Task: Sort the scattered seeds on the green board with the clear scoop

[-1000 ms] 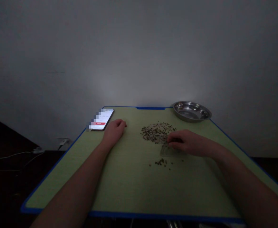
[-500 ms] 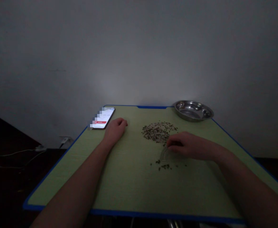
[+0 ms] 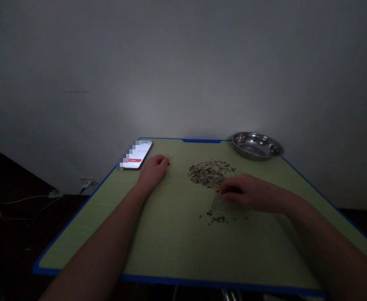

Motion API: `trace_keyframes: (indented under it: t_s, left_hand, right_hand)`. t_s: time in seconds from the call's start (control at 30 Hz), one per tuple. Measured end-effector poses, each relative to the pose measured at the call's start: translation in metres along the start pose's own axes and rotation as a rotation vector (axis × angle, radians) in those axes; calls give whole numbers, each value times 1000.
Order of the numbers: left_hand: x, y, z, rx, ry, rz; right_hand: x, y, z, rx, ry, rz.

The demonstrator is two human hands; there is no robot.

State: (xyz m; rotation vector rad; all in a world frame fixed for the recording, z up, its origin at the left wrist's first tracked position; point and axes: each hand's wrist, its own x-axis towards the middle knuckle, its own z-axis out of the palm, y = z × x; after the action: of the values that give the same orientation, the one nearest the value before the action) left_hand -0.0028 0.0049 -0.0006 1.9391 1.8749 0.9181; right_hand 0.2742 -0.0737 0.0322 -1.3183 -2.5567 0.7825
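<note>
My right hand (image 3: 241,190) pinches a clear, curved plastic piece (image 3: 215,204) that stands against the tabletop; its exact kind is hard to make out. Just beyond the fingers lies a flat pile of pale and dark grains (image 3: 210,172). Nearer to me, a small scatter of dark grains (image 3: 219,219) sits by the lower edge of the clear piece. My left hand (image 3: 154,170) rests on the table left of the pile, its fingers curled in and nothing visible in them.
A phone (image 3: 138,154) with a lit screen lies beside my left hand. At the back right corner stands a shiny metal bowl (image 3: 257,146). The green table (image 3: 164,246) has a blue rim and meets a grey wall. Cables and a socket (image 3: 87,183) are on the left.
My right hand has drawn the clear piece slightly toward me, and the small dark grains have shifted a little nearer and rightward. My left hand stays put. The view has shifted slightly.
</note>
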Motion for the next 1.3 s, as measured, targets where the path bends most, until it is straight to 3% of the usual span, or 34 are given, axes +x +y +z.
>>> trace_keyframes:
  t_s: [0.17,0.4,0.63,0.9,1.3]
  left_hand:
    - [0,-1,0,-4,-4,-1]
    - [0,-1,0,-4,0,2]
    - [0,-2,1,-3,3,6]
    - [-1,0,0,14,3,11]
    - [-1,0,1,16,11,5]
  right_hand:
    - [1,1,1,-14,49,25]
    - [0,-3,2,14,-26,-19]
    - [1,-4,4,8,-23,4]
    - [3,1,3,-63,118,38]
    - [5,-9,8,-20,76,-35]
